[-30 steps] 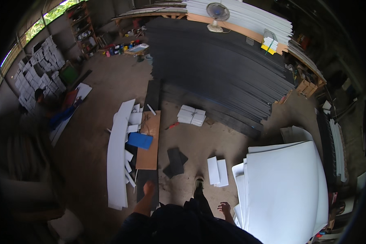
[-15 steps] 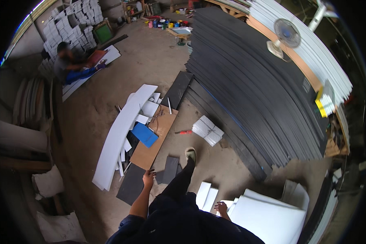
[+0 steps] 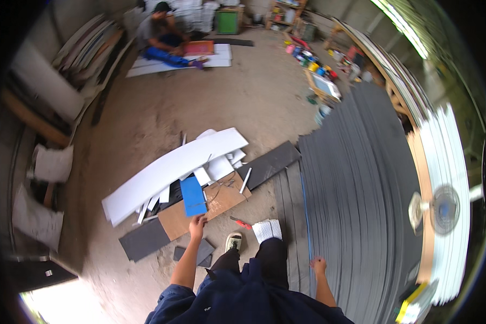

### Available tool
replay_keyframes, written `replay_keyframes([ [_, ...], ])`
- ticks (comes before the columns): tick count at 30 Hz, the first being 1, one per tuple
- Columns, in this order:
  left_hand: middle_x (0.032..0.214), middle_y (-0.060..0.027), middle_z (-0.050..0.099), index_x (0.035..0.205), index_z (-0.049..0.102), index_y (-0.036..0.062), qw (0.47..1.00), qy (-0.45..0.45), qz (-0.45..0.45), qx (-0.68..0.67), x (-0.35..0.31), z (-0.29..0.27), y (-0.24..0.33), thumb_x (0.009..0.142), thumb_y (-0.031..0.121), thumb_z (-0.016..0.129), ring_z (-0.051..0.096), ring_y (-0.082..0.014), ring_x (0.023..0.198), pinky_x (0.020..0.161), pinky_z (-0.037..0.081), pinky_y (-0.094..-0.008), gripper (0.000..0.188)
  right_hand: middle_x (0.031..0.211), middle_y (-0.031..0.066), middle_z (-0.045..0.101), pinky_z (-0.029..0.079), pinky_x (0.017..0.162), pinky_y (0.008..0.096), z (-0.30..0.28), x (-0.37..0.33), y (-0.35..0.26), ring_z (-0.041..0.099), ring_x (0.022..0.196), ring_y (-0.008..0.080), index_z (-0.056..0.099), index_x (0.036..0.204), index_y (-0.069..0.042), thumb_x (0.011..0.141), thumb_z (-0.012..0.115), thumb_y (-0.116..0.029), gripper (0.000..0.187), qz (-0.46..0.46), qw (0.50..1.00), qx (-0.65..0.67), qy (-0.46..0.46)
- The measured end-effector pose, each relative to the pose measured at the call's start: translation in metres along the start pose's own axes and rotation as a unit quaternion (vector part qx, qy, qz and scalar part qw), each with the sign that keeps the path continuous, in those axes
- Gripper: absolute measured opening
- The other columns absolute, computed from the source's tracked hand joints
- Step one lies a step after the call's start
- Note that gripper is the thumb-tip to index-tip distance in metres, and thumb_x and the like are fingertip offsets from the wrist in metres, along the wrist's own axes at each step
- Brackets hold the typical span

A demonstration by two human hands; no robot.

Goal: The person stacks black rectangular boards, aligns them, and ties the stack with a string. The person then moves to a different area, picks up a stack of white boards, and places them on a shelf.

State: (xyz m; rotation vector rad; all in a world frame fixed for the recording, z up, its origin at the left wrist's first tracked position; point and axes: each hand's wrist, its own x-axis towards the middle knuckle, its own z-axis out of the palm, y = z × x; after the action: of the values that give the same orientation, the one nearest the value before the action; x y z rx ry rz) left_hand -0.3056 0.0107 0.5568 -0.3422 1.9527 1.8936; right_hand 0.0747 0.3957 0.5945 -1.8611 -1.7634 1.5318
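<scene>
My left hand (image 3: 198,222) is held out with fingers loosely apart and nothing in them. It appears just below a blue sheet (image 3: 193,196) and over the edge of a brown board (image 3: 173,220). To the right, my right hand (image 3: 318,265) hangs with its fingers curled in and no object showing. It appears over a tall stack of dark grey sheets (image 3: 351,205), though I cannot tell whether it touches them. A bundle of white pieces (image 3: 267,230) lies by my right leg, partly hidden. Beside it is a red-handled tool (image 3: 243,223).
Long white sheets (image 3: 167,175) and offcuts lie ahead, with dark panels (image 3: 146,239) at their ends. Small grey pieces (image 3: 202,250) lie near my left foot. A fan (image 3: 444,209) stands at far right. Another person (image 3: 159,40) sits on white sheets (image 3: 218,56) at the back.
My view has turned left, and I have stepped nearer the white bundle. The white sheets by my right hand are out of sight. My right hand's fingers have curled in.
</scene>
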Motion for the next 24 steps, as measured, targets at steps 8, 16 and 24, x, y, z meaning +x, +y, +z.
replay_keyframes([
  [8, 0.086, -0.0088, 0.063, 0.103, 0.056, 0.0025, 0.977, 0.186, -0.018, -0.100, 0.005, 0.030, -0.010, 0.085, 0.009, 0.045, 0.061, -0.0147, 0.075, 0.066, 0.045, -0.0249, 0.022, 0.075, 0.0145, 0.060, 0.047, 0.050, 0.0276, 0.107, 0.109, -0.178, 0.060, 0.059, 0.0191, 0.052, 0.098, 0.001, 0.084, 0.038, -0.003, 0.020, -0.211, 0.904, -0.271, -0.254],
  [16, 0.085, -0.0123, 0.064, 0.100, 0.058, 0.0024, 0.792, 0.582, -0.140, -0.118, -0.140, 0.033, -0.130, 0.080, 0.002, 0.043, 0.063, -0.0170, 0.073, 0.068, 0.049, -0.0283, 0.025, 0.075, 0.0133, 0.062, 0.048, 0.053, 0.0277, 0.264, 0.192, -0.293, 0.061, 0.058, 0.0176, 0.054, 0.096, 0.000, 0.084, 0.041, -0.003, 0.018, -0.297, 0.725, -0.402, -0.474],
  [24, 0.088, -0.0116, 0.064, 0.102, 0.057, 0.0026, 0.669, 0.671, -0.236, -0.215, -0.242, 0.149, -0.144, 0.083, 0.004, 0.042, 0.063, -0.0166, 0.076, 0.063, 0.047, -0.0263, 0.025, 0.076, 0.0115, 0.062, 0.047, 0.052, 0.0269, 0.326, 0.218, -0.332, 0.061, 0.059, 0.0172, 0.054, 0.097, -0.002, 0.085, 0.040, -0.005, 0.019, -0.313, 0.672, -0.462, -0.487],
])
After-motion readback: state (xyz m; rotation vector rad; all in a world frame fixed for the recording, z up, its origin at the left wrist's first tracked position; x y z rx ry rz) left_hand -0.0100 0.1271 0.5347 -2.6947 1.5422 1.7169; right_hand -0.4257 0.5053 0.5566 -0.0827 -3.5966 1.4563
